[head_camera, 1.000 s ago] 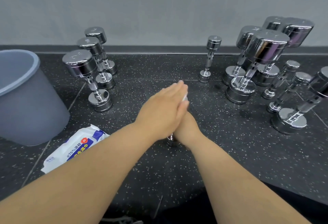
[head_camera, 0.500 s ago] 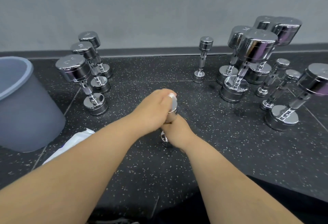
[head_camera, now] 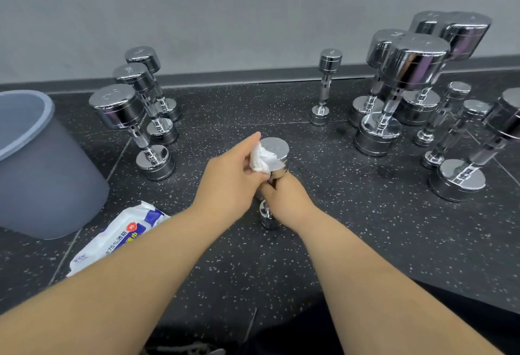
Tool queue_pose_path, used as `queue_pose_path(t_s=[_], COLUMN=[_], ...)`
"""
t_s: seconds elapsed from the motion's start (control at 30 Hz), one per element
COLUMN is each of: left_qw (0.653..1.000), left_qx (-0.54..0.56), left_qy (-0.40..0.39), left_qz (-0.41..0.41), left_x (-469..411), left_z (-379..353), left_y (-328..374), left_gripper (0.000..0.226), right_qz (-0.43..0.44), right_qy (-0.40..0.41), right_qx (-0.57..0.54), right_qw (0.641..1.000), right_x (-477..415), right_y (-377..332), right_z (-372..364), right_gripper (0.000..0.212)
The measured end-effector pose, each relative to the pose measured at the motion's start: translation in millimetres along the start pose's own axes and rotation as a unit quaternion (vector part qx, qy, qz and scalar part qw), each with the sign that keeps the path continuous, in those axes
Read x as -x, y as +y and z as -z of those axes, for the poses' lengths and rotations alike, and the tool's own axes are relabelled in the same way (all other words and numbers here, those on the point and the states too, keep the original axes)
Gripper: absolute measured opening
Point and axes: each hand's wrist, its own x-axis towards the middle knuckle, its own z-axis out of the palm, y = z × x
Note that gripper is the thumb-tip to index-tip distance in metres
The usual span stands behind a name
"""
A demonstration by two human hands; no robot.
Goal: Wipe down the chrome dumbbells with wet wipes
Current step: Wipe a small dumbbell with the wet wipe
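A small chrome dumbbell stands on end in the middle of the speckled black floor. My right hand grips its handle, hiding it. My left hand holds a crumpled white wet wipe against the left side of the dumbbell's top head. The lower head shows under my right hand. A pack of wet wipes lies on the floor at the lower left, partly behind my left forearm.
A grey plastic bin stands at the left. Three upright chrome dumbbells stand behind it. One thin dumbbell stands by the wall. Several bigger and smaller dumbbells crowd the right side.
My left hand has moved from covering the top head to its left side, so the wipe and the head's top face show. The camera has shifted a little.
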Motion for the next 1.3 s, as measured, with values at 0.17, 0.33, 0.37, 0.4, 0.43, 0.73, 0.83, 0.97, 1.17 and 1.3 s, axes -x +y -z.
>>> queue_pose_path(t_s=[0.17,0.33,0.37,0.4,0.43,0.73,0.83,0.97,1.17,1.3], left_qw=[0.997,0.999,0.999,0.998,0.996,0.999,1.0,0.994,0.995,0.997], left_qx=[-0.061,-0.007,-0.014,-0.034,-0.064,-0.04,-0.003,0.071,0.093,0.049], left_qy=[-0.042,-0.043,-0.043,-0.044,-0.048,0.002,-0.002,-0.036,0.009,-0.024], left_qz=[-0.009,-0.014,-0.023,-0.034,-0.048,-0.014,0.021,0.071,-0.017,-0.056], left_x=[-22.9,-22.3,-22.8,-22.5,-21.7,2.0,7.4,18.7,23.2,16.2], left_z=[10.2,-10.1,-11.7,-12.5,-12.7,0.9,4.1,-3.9,-2.4,-1.3], left_y=[7.2,5.2,5.1,5.4,5.5,1.8,14.5,27.5,31.4,25.7], left_gripper=[0.073,0.043,0.039,0.038,0.041,0.03,0.038,0.046,0.021,0.024], right_qz=[-0.011,-0.007,-0.004,-0.004,-0.009,-0.063,-0.105,-0.146,-0.1,-0.043], right_qy=[0.004,-0.025,-0.023,-0.024,-0.027,-0.05,-0.067,-0.019,-0.043,-0.026], right_qx=[0.047,0.084,0.085,0.082,0.079,0.119,0.055,-0.137,-0.272,-0.227], right_qw=[0.999,0.996,0.996,0.996,0.996,0.99,0.991,0.98,0.956,0.973], right_x=[-4.6,-2.1,-2.3,-2.8,-2.6,8.9,19.7,31.0,33.9,34.7], right_y=[0.9,0.1,0.9,2.8,3.5,-3.4,-4.3,-10.2,-23.0,-42.8], right_z=[-3.8,-6.4,-6.0,-5.3,-4.0,29.5,42.2,48.2,39.5,22.4], right_gripper=[0.021,0.02,0.021,0.022,0.021,0.029,0.019,0.023,0.074,0.045])
